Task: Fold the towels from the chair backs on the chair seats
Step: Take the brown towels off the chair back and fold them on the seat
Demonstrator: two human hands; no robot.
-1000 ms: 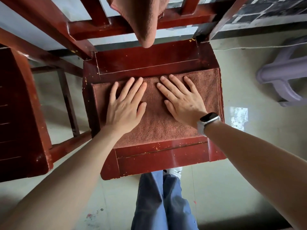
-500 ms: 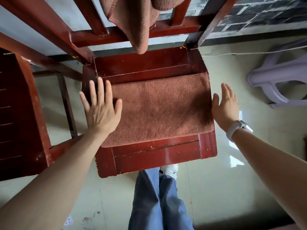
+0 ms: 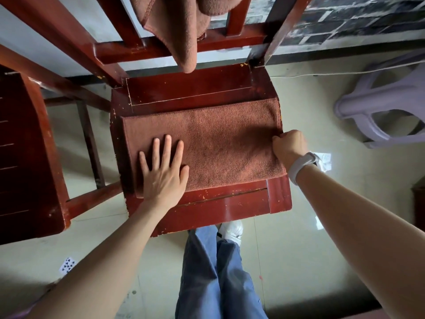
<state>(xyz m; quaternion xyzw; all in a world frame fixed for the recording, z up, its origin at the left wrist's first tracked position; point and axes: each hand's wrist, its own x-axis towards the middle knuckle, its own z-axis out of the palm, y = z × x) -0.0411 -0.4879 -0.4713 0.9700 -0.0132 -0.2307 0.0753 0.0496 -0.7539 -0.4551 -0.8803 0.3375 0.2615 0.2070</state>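
A brown towel (image 3: 220, 143) lies folded into a flat rectangle on the red wooden chair seat (image 3: 188, 90). My left hand (image 3: 163, 171) presses flat on the towel's near left part, fingers straight and spread. My right hand (image 3: 288, 146), with a pale watch band on the wrist, grips the towel's right edge with curled fingers. A second brown towel (image 3: 174, 26) hangs over the chair back (image 3: 147, 48), its tip dangling above the rear of the seat.
Another red chair (image 3: 30, 157) stands close on the left. A pale plastic stool (image 3: 381, 104) lies on the tiled floor at the right. My jeans and a white shoe (image 3: 231, 230) are under the seat's front edge. A playing card (image 3: 67, 265) lies on the floor.
Both hands swept outward off the towel's middle to the seat's sides. Then the left hand returned flat onto the towel's left part and the right hand closed on its right edge.
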